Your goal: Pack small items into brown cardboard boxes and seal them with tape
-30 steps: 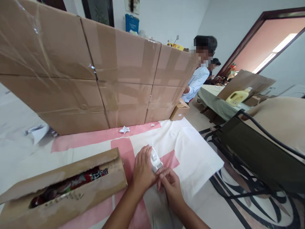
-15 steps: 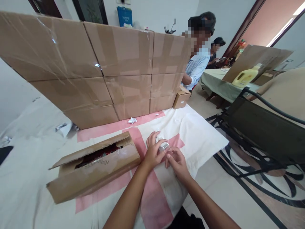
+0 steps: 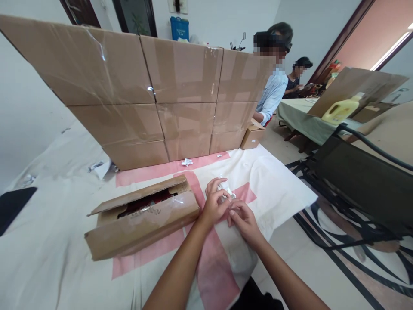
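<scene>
My left hand (image 3: 215, 201) curls around a small white packet (image 3: 227, 187), which seems to have clear wrapping. Close against it on the right, my right hand (image 3: 244, 218) has thumb and fingertips pinched together at the packet's near end. Whatever lies between those fingertips is too small to make out. Beside my left forearm lies a long cardboard box (image 3: 145, 228) with its top flaps partly raised and something dark red inside. A crumpled silvery scrap (image 3: 186, 162) rests on the cloth beyond my hands.
Taped cardboard boxes (image 3: 183, 77) form a wall behind the cloth (image 3: 277, 181). At its right end stands a small carton (image 3: 253, 136). A person in a light blue shirt (image 3: 274, 92) is behind it. To the right is a dark folding chair (image 3: 358, 185); a dark flat object (image 3: 17, 209) lies far left.
The view has shifted slightly left, so everything sits farther right. The packet has tilted in my left hand, its printed face no longer showing. Both hands remain close together.
</scene>
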Demonstrator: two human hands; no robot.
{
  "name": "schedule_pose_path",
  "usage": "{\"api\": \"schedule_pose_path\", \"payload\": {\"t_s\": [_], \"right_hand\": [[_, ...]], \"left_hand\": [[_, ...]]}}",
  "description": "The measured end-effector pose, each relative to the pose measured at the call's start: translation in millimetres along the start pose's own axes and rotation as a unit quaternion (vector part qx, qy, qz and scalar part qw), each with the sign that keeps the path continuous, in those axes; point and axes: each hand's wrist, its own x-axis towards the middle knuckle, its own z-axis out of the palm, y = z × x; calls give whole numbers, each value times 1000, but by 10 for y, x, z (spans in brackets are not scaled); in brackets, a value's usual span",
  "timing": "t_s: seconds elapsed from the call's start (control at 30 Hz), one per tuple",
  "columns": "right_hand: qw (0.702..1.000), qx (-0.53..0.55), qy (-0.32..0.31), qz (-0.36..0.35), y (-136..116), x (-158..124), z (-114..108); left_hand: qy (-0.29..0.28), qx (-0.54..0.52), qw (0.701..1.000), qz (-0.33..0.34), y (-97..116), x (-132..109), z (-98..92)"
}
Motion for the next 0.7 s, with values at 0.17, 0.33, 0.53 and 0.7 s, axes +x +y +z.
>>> {"api": "schedule_pose_path", "payload": {"t_s": [0.17, 0.33, 0.53, 0.7], "right_hand": [[1000, -11, 18, 23, -43, 17, 41], [998, 0, 38, 40, -67, 54, 76], [997, 18, 47, 59, -86, 55, 66], [997, 5, 58, 53, -71, 39, 36]], "left_hand": [[27, 9, 1000, 5, 7, 9, 20], [36, 110, 990, 84, 107, -44, -18], [30, 250, 931, 263, 254, -132, 22], [7, 260, 924, 282, 260, -155, 54]]}}
